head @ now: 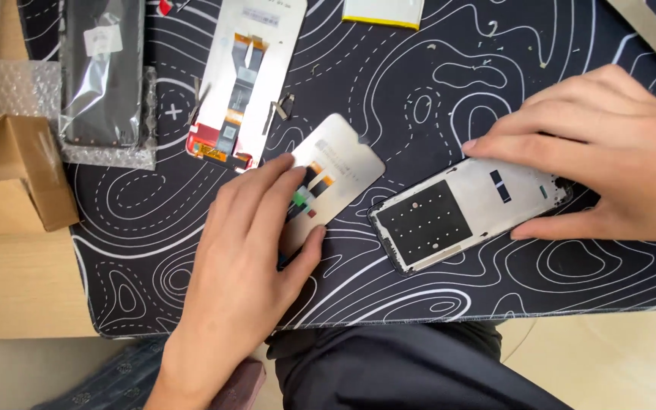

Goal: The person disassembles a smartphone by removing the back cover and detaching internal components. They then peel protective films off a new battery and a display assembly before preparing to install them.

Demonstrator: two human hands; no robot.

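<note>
Head view, looking down on a black work mat (pixel 434 83) printed with white contour lines. The left hand (pixel 248 250) lies palm down on a silver display panel (pixel 335 171) near the mat's middle; its fingers are spread flat over the panel's lower half, the thumb pressed against the panel's near edge, and the panel's flex cable with orange and green patches shows between the fingers. The right hand (pixel 609 152) rests on the far end of a phone frame (pixel 468 209), a silver plate with a dark perforated pad; the forefinger lies along the frame's upper edge and the thumb along its lower edge, so the frame is pinched lightly between them while lying flat on the mat. Panel and frame lie just beside each other, corners near but apart.

Toward the mat's far edge lies 1 further display panel (pixel 248 76), face down, with an orange flex cable. To its left sits a dark part in a clear bag (pixel 104 68) on bubble wrap. An open cardboard box (pixel 9 175) stands at the left, off the mat. A yellow-edged flat pack (pixel 383 11) shows at the top edge.
</note>
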